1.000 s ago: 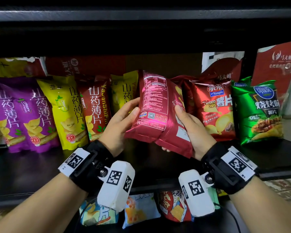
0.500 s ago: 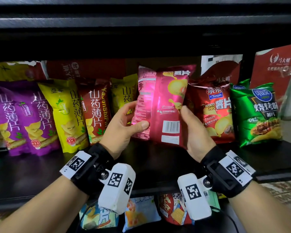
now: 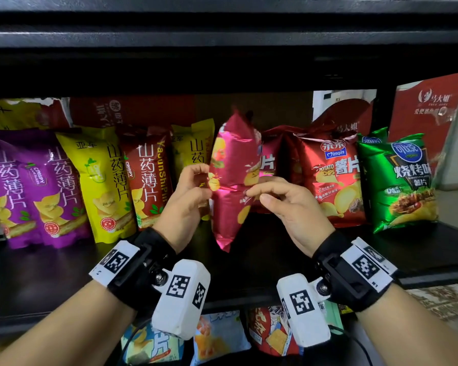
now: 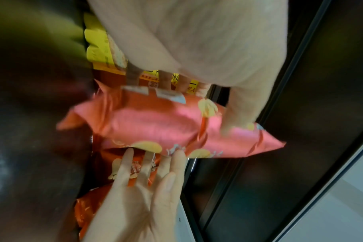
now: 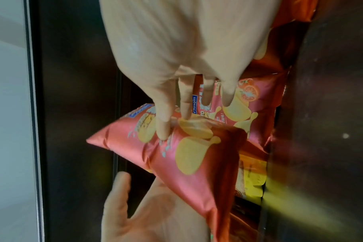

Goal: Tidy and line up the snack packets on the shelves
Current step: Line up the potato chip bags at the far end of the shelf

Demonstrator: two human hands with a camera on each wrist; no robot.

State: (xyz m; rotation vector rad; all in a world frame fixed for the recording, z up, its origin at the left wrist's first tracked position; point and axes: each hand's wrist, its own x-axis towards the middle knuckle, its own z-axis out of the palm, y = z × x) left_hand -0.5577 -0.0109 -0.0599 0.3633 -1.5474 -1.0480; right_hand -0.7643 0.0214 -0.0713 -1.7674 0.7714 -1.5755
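A shiny pink-red chip packet (image 3: 230, 207) stands upright and edge-on to me, just in front of the shelf row, its lower corner close above the black shelf board (image 3: 50, 273). My left hand (image 3: 204, 178) holds its left side, thumb on the front and fingers behind, as the left wrist view shows on the packet (image 4: 155, 124). On the right side, my right hand (image 3: 259, 191) touches it with fairly straight fingertips (image 5: 164, 126), thumb free. The packet (image 5: 193, 155) rests partly against the left palm. A like pink packet (image 3: 269, 157) stands directly behind.
Along the shelf stand purple packets (image 3: 24, 186), a yellow one (image 3: 98, 180), a dark red one (image 3: 148, 175), a red chip packet (image 3: 333, 175) and a green one (image 3: 399, 180). The upper shelf (image 3: 222, 35) hangs low overhead. More packets (image 3: 217, 336) lie on the shelf below.
The packet has turned from showing its back to edge-on. The right hand has gone from gripping it to touching with its fingertips. The left hand shifted higher on its left edge.
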